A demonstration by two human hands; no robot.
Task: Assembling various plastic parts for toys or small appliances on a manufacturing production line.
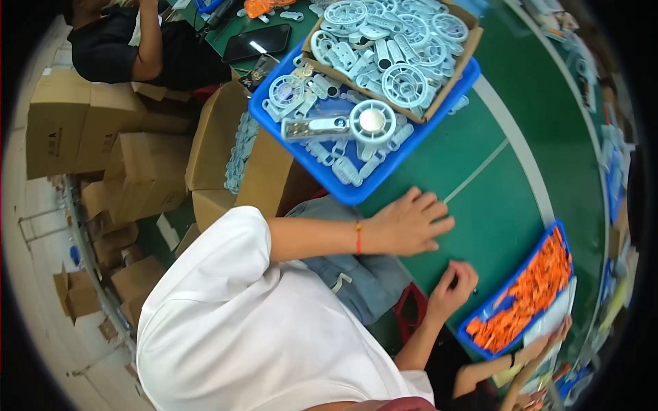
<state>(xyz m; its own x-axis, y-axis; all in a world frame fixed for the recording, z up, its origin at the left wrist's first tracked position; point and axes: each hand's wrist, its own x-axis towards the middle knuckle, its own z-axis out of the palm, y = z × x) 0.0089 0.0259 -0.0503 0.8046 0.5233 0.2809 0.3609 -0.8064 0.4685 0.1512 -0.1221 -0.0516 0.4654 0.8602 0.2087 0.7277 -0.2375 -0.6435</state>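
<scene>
My left hand [410,225], with a red cord at the wrist, lies over the green table [480,205], fingers spread and holding nothing. Nearer my body, my right hand [454,286] is curled at the table edge; whatever its fingers may hold is hidden. Beyond my left hand stands a blue tray [353,192] of pale blue plastic parts. Across these parts lies a longer piece with a clear handle and a round white-centred head [372,122]. A shallow cardboard box [428,113] heaped with ring-shaped and oblong pale blue parts rests on the tray.
To the right is a blue bin [563,240] of orange pieces, near another person's arms [480,373]. A black phone [257,42] lies at the far left, by a seated person in black [113,44]. Cardboard boxes [147,171] crowd the floor. A grey cloth [356,284] hangs below my forearm.
</scene>
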